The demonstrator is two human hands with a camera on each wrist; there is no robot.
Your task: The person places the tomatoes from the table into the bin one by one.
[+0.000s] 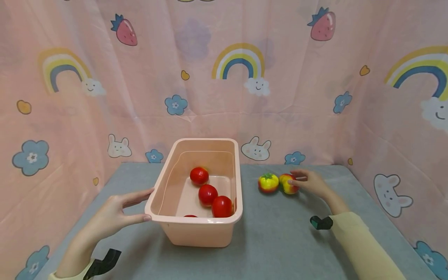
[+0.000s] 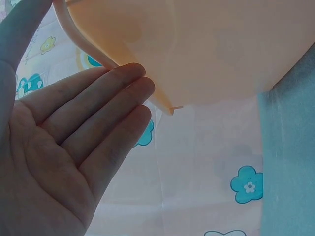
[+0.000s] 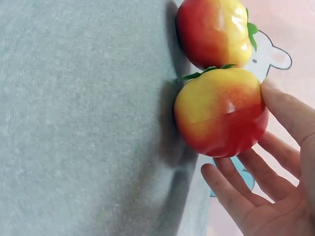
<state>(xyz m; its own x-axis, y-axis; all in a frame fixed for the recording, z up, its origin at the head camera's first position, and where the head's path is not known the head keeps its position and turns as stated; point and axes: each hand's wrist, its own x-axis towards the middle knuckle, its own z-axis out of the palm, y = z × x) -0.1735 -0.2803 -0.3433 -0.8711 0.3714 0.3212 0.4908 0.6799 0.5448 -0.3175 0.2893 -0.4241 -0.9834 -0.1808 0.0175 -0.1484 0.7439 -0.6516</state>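
Observation:
A pale pink plastic bin stands on the grey table. Several red tomatoes lie inside it, one mostly hidden by the near rim. At the bin's left rim, my left hand touches it with straight fingers; the left wrist view shows the fingertips against its side. To the right of the bin sit two yellow-and-red tomatoes with green leaves, the left one and the right one, side by side. My right hand is at the right one, thumb touching its edge and fingers spread loosely beside it.
Close behind the bin hangs a pink printed curtain, which also runs along both sides of the grey tabletop. Dark wrist-camera pieces sit at the left sleeve and the right sleeve.

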